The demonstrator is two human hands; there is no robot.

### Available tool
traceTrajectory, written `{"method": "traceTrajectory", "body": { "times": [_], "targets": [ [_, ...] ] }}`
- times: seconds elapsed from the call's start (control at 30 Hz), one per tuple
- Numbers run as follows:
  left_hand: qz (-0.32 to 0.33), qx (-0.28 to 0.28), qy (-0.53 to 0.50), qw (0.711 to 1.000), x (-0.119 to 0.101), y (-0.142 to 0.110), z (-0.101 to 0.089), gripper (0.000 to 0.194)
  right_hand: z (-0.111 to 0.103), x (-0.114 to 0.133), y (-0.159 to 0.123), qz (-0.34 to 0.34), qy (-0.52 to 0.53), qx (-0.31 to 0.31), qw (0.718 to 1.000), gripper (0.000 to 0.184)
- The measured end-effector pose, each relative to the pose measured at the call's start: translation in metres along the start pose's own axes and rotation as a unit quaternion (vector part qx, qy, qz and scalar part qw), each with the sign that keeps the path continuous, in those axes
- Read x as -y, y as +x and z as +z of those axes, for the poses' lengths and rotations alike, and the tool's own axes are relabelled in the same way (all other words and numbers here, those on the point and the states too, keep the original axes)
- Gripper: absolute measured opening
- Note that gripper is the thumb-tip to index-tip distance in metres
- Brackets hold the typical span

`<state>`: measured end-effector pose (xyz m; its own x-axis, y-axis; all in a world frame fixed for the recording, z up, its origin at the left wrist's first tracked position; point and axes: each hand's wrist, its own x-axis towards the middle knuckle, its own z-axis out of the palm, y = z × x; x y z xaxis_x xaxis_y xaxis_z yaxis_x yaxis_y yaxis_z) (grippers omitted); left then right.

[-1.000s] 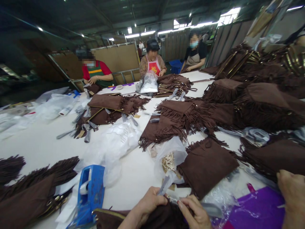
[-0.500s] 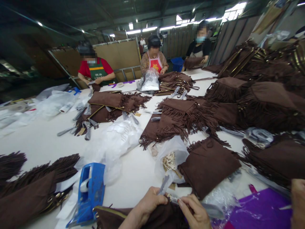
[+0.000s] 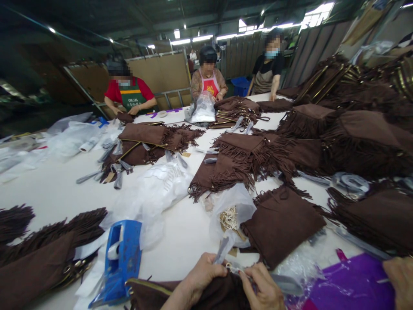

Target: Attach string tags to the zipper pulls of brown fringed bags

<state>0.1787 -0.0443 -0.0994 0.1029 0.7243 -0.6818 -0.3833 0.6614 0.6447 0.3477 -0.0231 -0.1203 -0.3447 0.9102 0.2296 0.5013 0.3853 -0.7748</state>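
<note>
At the bottom centre, my left hand (image 3: pixel 204 273) is closed with thumb and fingers pinching a strap wrapped in greyish clear film (image 3: pixel 225 247). My right hand (image 3: pixel 263 284) is closed on the same wrapped strap, close beside the left, its fingertips near a small metal ring. Beneath both hands lies a dark brown bag (image 3: pixel 151 295) with a gold zip along its edge. My forearms and fingers cover much of it. Just beyond is a clear plastic bag (image 3: pixel 240 202) holding whitish strings (image 3: pixel 228 218) and tan tags.
A blue tape dispenser (image 3: pixel 124 254) stands left of my hands. Brown fringed bags (image 3: pixel 284 224) are spread and piled across the white table (image 3: pixel 171 232). Another person's hand (image 3: pixel 402 275) is at right by purple material (image 3: pixel 358 280). Several co-workers (image 3: pixel 208 82) stand opposite.
My right hand has shifted slightly left along the strap; my left stays put. The neighbour's hand at right has moved inward. The far-right co-worker has lowered a brown piece onto the table.
</note>
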Motion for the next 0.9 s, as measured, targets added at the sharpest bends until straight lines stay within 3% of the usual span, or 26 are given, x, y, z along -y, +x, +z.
{"method": "traceTrajectory", "body": {
  "times": [0.17,0.33,0.67,0.9],
  "targets": [
    [0.008,0.000,0.002,1.000,-0.003,-0.002,0.002,0.023,0.003,0.004,0.004,0.007,-0.005,-0.005,1.000,0.031],
    [0.006,-0.004,0.003,1.000,-0.008,-0.006,0.006,0.023,-0.001,0.006,0.013,0.011,0.038,0.041,0.998,0.027],
    [0.000,0.009,0.002,1.000,-0.004,-0.002,0.003,0.019,0.008,0.003,0.017,0.088,0.125,0.077,0.985,0.032],
    [0.007,0.015,-0.003,1.000,-0.004,-0.003,0.003,0.022,0.005,0.002,0.015,0.074,0.088,0.076,0.990,0.034]
  ]
}}
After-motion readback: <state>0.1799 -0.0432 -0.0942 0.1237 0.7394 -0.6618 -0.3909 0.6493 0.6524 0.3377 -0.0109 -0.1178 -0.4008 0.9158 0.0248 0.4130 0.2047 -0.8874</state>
